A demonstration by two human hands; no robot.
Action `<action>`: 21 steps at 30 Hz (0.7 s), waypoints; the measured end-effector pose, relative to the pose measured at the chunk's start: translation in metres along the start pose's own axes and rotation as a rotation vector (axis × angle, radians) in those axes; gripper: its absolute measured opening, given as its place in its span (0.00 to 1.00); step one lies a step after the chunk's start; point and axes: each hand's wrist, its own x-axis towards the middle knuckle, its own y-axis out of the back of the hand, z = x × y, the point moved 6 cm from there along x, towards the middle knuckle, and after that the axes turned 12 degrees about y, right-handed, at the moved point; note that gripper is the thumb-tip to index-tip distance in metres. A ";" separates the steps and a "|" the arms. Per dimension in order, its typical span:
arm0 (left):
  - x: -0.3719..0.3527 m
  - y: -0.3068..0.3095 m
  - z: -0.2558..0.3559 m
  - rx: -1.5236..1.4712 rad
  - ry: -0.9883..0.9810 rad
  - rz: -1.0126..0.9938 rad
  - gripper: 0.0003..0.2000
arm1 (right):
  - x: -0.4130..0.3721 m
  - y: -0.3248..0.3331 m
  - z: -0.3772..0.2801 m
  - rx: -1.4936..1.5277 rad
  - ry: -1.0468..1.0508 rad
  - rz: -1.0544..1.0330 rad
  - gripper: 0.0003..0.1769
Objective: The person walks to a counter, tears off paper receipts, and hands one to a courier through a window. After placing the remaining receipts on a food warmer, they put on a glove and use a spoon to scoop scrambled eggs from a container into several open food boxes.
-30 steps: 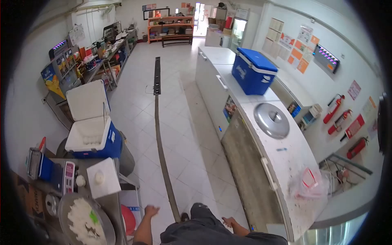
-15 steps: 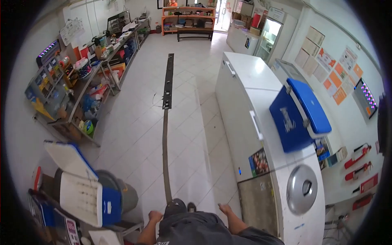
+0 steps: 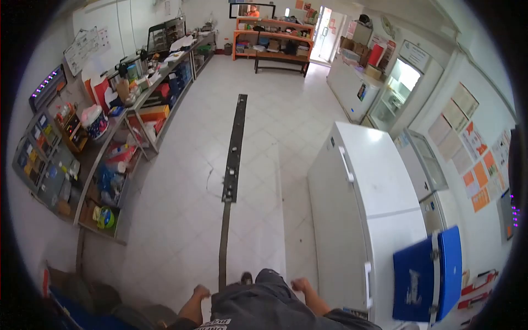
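Note:
My left hand (image 3: pixel 202 291) hangs low at my left side, its fingers curled, with nothing visible in it. On the other side, my right hand (image 3: pixel 300 285) is also loosely closed and shows no object. Both are held out from my dark shirt (image 3: pixel 258 305) and touch nothing around them. One shoe (image 3: pixel 247 278) shows below me, beside a long dark strip (image 3: pixel 232 159) running along the tiled floor. The white chest freezer (image 3: pixel 344 220) stands to the right of my right hand, apart from it.
A blue cooler box (image 3: pixel 426 278) sits on the freezer at lower right. Metal shelving (image 3: pixel 88 209) loaded with goods lines the left wall. Far ahead are an orange shelf (image 3: pixel 275 27), a dark bench (image 3: pixel 281 64) and a lit glass-door fridge (image 3: pixel 399 82).
I have moved forward along the floor strip. The freezer and blue cooler box have shifted nearer and lower, and the open cooler on the left has mostly left view. Both hands still appear empty.

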 end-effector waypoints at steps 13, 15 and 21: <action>0.128 0.626 0.253 -0.718 -0.034 0.680 0.32 | 0.205 0.271 0.226 0.989 -0.662 -0.007 0.24; 0.161 0.628 0.248 -0.606 0.046 0.629 0.33 | 0.285 0.414 0.245 0.835 -0.732 -0.089 0.26; 0.169 0.686 0.250 -0.649 0.317 0.096 0.46 | 0.554 0.750 0.366 0.660 -0.268 0.665 0.33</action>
